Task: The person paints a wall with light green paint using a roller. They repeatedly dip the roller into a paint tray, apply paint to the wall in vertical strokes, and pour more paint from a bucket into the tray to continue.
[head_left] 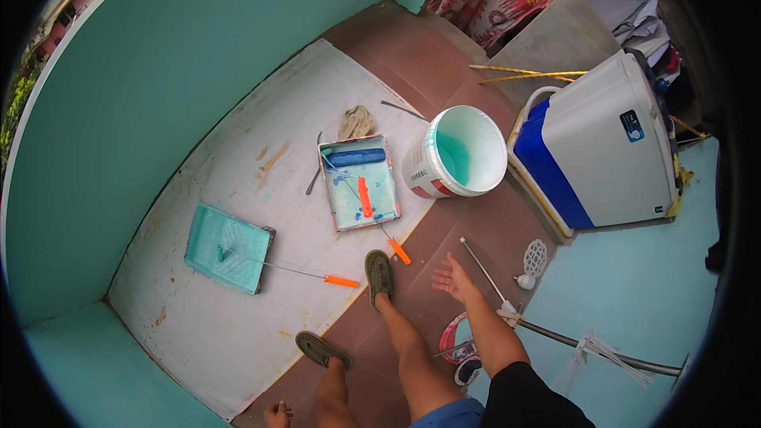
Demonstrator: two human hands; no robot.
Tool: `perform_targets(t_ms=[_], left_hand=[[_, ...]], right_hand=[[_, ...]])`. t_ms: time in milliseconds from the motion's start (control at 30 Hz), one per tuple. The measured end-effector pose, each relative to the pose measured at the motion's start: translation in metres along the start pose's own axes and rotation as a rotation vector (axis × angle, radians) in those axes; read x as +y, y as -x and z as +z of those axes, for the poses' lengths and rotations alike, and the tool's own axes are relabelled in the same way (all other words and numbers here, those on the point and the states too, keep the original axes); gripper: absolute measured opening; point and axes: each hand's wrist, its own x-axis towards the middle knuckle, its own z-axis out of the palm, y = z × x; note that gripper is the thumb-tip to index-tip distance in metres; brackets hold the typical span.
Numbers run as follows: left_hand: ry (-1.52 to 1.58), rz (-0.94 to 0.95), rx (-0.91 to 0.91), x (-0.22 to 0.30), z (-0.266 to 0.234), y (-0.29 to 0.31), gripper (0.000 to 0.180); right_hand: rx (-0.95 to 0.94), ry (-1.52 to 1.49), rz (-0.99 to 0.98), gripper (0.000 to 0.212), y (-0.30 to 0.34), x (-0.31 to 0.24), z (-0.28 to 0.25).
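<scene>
My right hand [453,277] reaches out over the brown tiles with its fingers apart and holds nothing. Just beyond it lies a paint roller's orange handle [399,251]. My left hand [277,414] shows partly at the bottom edge, fingers loosely bent and nothing seen in them. On the white sheet [238,325] stands a paint tray [342,204] with a blue roller [355,158] and another orange handle [365,196]. A second tray [208,230], coated in teal paint, holds a small roller with an orange handle [342,281]. A white bucket [420,165] contains teal paint.
A white and blue washing machine [610,143] stands at the right by yellow sticks [531,74]. A crumpled rag [357,122] lies behind the blue roller's tray. Near my right forearm are a metal rail [555,336] and a red-rimmed container [445,338]. Teal walls [198,47] enclose the floor.
</scene>
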Motion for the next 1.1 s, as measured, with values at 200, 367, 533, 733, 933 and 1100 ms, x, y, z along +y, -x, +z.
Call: perform_targets(t_ms=[200, 367, 533, 733, 933, 1100], left_hand=[[-0.022, -0.029, -0.041, 0.047, 0.016, 0.017, 0.033], [-0.057, 0.01, -0.189, 0.127, 0.112, 0.021, 0.034], [-0.178, 0.201, -0.317, 0.238, 0.245, -0.002, 0.035], [0.02, 0.076, -0.571, 0.387, 0.377, -0.04, 0.045], [0.254, 0.207, -0.522, 0.482, 0.466, -0.044, 0.071], [0.613, 0.168, -0.363, 0.458, 0.435, 0.009, 0.061]], right_hand=[[0.322, -0.439, -0.18, 0.11, -0.09, -0.143, -0.032], [0.215, -0.561, -0.302, 0.095, -0.143, -0.208, -0.085], [0.091, -0.477, -0.197, 0.063, -0.154, -0.204, -0.102], [-0.007, -0.396, -0.309, 0.031, -0.127, -0.187, -0.053], [0.131, -0.434, -0.331, 0.032, -0.059, -0.184, -0.02], [0.302, -0.41, -0.406, 0.04, 0.07, -0.125, 0.039]])
